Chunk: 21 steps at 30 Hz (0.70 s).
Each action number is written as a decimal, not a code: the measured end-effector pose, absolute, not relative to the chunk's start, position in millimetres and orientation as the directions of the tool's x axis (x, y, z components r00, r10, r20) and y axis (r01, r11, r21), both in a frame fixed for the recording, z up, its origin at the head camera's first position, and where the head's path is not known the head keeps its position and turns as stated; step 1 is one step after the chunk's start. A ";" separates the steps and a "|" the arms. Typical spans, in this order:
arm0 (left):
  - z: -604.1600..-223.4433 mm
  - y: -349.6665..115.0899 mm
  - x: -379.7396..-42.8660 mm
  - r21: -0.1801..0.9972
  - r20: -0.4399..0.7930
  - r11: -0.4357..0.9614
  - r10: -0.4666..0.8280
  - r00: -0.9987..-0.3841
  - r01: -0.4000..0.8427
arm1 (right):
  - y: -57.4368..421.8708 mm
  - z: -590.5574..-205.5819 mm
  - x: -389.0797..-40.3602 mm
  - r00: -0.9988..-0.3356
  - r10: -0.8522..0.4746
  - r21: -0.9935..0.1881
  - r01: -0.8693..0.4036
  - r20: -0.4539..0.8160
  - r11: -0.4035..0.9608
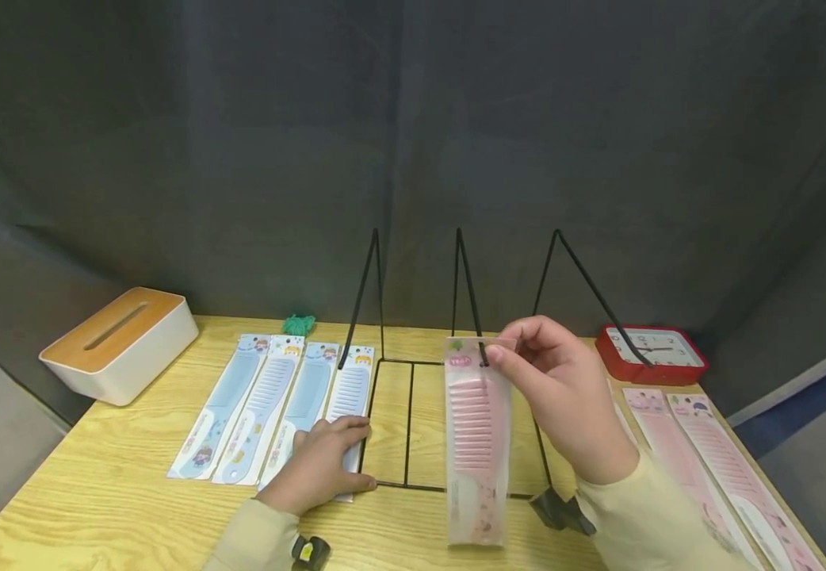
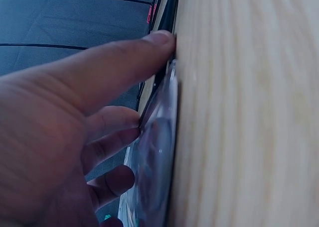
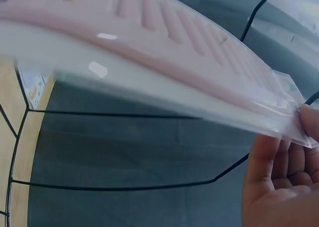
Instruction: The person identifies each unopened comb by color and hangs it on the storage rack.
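Presently | right hand (image 1: pixel 563 396): pinching pink comb packet (image 1: pixel 475 432), hanging below it | left hand (image 1: pixel 323 464): loosely spread, black wire rack (image 1: pixel 409 424) alongside

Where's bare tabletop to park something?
Front-left tabletop, bordered by the tissue box, blue comb packs and left sleeve. Crowded: middle, with the black rack, left hand and right hand holding a pink comb pack; right, with flat pink packs and red clock.
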<state>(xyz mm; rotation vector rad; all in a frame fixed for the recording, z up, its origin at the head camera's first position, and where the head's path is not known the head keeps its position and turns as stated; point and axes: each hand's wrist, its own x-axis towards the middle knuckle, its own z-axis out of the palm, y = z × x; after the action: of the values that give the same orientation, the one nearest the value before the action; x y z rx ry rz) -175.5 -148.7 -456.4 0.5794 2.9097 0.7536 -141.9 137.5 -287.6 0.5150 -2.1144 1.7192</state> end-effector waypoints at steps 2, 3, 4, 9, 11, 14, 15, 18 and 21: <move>-455.1 -148.6 -175.0 0.483 0.020 0.806 0.381 -0.924 0.343 | 137.4 -287.9 -150.5 -0.878 -0.027 -0.857 -0.472 0.477 0.206; -454.4 -148.5 -174.6 0.483 0.023 0.805 0.382 -0.924 0.345 | 137.3 -287.9 -155.6 -0.884 -0.021 -0.863 -0.461 0.467 0.209; -453.9 -148.4 -174.2 0.485 0.025 0.803 0.382 -0.924 0.346 | 137.1 -287.8 -161.2 -0.890 -0.017 -0.869 -0.449 0.456 0.210; -451.0 -148.1 -171.5 0.494 0.030 0.797 0.383 -0.923 0.347 | 135.7 -284.6 -195.4 -0.906 -0.021 -0.886 -0.417 0.422 0.201; -450.3 -147.9 -171.0 0.500 0.027 0.794 0.385 -0.923 0.346 | 135.2 -281.7 -210.1 -0.913 -0.014 -0.891 -0.402 0.409 0.211; -450.9 -147.7 -171.6 0.505 0.018 0.792 0.388 -0.922 0.343 | 134.0 -275.9 -231.5 -0.925 0.002 -0.901 -0.369 0.379 0.228; -451.3 -147.6 -171.8 0.505 0.016 0.792 0.388 -0.922 0.342 | 133.7 -274.1 -238.2 -0.931 0.007 -0.905 -0.354 0.366 0.237; -453.0 -148.0 -172.7 0.505 0.013 0.795 0.384 -0.923 0.337 | 132.2 -269.1 -256.3 -0.944 0.018 -0.916 -0.314 0.329 0.250; -454.3 -148.5 -173.3 0.503 0.020 0.795 0.382 -0.924 0.339 | 131.0 -266.6 -271.8 -0.955 0.031 -0.928 -0.280 0.296 0.244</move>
<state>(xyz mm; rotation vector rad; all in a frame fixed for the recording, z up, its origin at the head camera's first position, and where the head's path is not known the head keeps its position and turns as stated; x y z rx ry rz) -173.3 -148.5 -454.3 0.5835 2.8974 0.7885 -271.8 131.0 -266.6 0.2320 -2.2647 1.7733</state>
